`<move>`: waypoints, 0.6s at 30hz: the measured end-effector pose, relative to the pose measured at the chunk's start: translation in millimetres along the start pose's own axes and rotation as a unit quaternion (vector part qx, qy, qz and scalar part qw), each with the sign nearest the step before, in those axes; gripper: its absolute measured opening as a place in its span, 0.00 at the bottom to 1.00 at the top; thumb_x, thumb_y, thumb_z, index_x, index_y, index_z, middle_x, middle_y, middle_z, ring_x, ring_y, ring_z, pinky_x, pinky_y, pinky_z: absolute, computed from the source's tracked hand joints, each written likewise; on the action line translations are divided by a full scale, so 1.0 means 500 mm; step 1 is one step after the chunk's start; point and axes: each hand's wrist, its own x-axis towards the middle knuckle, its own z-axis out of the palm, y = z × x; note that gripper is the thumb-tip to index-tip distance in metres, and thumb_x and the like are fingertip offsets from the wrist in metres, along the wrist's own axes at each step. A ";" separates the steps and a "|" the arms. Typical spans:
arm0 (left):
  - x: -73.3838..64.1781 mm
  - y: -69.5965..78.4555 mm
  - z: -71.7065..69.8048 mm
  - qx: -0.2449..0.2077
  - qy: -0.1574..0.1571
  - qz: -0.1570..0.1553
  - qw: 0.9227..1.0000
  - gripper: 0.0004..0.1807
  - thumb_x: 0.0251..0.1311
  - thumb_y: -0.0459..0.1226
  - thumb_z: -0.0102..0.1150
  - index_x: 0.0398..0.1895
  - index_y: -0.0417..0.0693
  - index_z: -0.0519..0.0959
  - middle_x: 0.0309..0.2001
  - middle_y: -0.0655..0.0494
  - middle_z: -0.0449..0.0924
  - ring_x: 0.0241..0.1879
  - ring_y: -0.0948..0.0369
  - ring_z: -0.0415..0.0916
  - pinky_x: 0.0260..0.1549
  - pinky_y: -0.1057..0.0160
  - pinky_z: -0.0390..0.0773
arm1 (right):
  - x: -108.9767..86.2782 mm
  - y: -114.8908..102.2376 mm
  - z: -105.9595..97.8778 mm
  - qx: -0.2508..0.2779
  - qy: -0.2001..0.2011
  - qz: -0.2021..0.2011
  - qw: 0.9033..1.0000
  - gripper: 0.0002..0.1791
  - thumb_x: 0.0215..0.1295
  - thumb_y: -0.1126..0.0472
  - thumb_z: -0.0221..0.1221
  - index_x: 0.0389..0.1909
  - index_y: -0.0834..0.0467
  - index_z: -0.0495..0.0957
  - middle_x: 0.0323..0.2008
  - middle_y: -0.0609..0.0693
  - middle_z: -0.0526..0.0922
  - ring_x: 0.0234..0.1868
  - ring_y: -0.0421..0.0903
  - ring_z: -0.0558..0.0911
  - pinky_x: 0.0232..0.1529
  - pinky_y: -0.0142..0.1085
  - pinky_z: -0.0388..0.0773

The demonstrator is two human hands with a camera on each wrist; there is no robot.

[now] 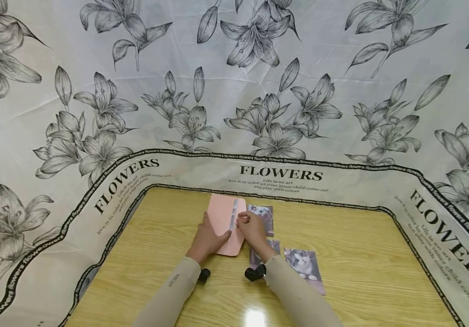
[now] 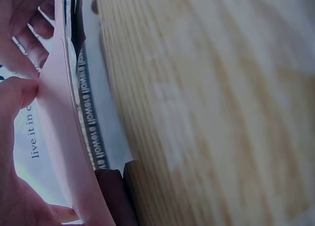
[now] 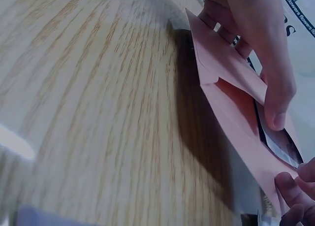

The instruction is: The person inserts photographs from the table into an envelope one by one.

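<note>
A pink envelope (image 1: 221, 213) is tilted up off the wooden table, its pocket parted in the right wrist view. Inside sits a photo card (image 3: 276, 137), showing as a narrow strip along the opening in the head view. My left hand (image 1: 209, 237) grips the envelope from the left, and its thumb (image 3: 276, 105) presses at the card in the opening. On the other side, the fingers of my right hand (image 1: 252, 226) are curled and pinch the envelope's edge beside the card's end. The left wrist view catches the envelope (image 2: 59, 122) nearly edge-on.
A cat photo (image 1: 303, 264) lies on the table (image 1: 365, 263) right of my right forearm. Another photo (image 1: 264, 217) lies behind my right hand, and a third photo (image 1: 273, 246) is partly covered by that wrist. A flower-printed curtain (image 1: 275, 173) borders the table's far edge and sides.
</note>
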 end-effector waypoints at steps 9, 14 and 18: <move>-0.003 0.001 -0.009 -0.002 -0.007 -0.014 1.000 0.67 0.62 0.58 0.73 0.86 0.30 0.42 0.74 0.15 0.59 0.71 0.28 0.69 0.67 0.37 0.74 | -0.016 0.021 -0.042 0.019 -0.008 0.003 1.000 0.11 0.77 0.60 0.63 0.53 0.62 0.85 0.34 0.54 0.86 0.28 0.43 0.83 0.26 0.34 0.77; -0.003 0.007 -0.009 -0.007 -0.013 -0.019 1.000 0.67 0.62 0.58 0.73 0.86 0.32 0.41 0.75 0.15 0.58 0.71 0.28 0.68 0.69 0.37 0.73 | -0.019 0.036 -0.077 -0.016 0.018 -0.007 1.000 0.12 0.75 0.60 0.64 0.53 0.62 0.87 0.39 0.55 0.88 0.33 0.48 0.85 0.30 0.39 0.80; -0.004 0.009 -0.008 -0.006 -0.019 -0.021 1.000 0.67 0.63 0.58 0.73 0.86 0.32 0.40 0.76 0.16 0.56 0.73 0.28 0.65 0.71 0.38 0.71 | -0.025 0.046 -0.099 -0.034 0.031 -0.006 0.999 0.13 0.73 0.59 0.66 0.54 0.59 0.88 0.42 0.54 0.89 0.40 0.49 0.86 0.38 0.41 0.83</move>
